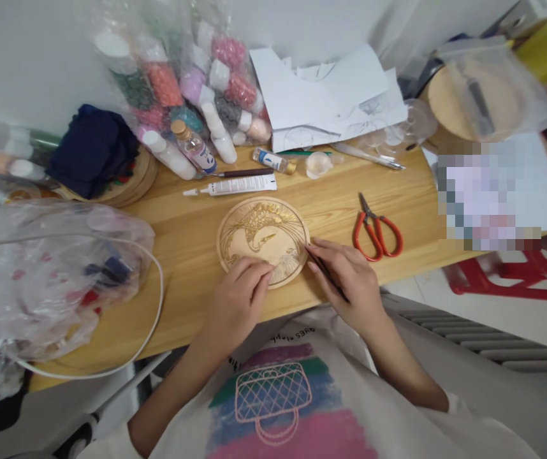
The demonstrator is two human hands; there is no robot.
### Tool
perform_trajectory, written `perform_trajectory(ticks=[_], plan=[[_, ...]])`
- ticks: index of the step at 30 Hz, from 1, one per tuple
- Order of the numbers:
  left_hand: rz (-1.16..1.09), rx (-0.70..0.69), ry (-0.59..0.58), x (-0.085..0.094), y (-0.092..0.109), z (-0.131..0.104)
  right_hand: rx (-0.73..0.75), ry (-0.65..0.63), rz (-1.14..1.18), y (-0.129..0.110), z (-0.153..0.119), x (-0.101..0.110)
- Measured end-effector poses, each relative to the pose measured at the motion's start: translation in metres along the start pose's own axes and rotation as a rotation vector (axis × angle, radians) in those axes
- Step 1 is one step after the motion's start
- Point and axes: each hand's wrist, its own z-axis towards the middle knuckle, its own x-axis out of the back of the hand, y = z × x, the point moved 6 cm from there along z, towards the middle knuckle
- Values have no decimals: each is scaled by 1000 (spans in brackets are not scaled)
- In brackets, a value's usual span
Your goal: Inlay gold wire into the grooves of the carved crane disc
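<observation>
A round wooden plaque (254,237) with a crane worked in gold wire lies on the table in front of me. The fingers of my left hand (242,299) are pinched together over its lower edge; whatever is between them is too small to make out. At the plaque's right edge, my right hand (350,280) is closed around a dark slim tool (327,268), whose tip points toward the plaque. Right of that hand lie red-handled scissors (377,231). Just beyond the plaque is a white glue tube (242,185), with a dark-handled tool (249,173) behind it.
Bagged jars of coloured grains (168,83) stand at the back, near small bottles (194,150). White papers (326,95) lean behind. Dark blue cloth (94,150) sits on wooden rounds. A plastic bag (53,274) and a white cable (161,299) occupy the left; a bagged wooden disc (445,102) is at right.
</observation>
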Motion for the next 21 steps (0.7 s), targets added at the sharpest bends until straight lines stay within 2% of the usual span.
perform_trajectory(ticks=[7, 14, 21], plan=[[129, -97, 57, 13, -5, -1, 38, -12, 34, -18, -22, 2], [291, -173, 2, 2, 15, -7, -48, 43, 212, -25, -37, -4], [325, -165, 32, 2, 21, -7, -79, 70, 301, -18, -34, -1]])
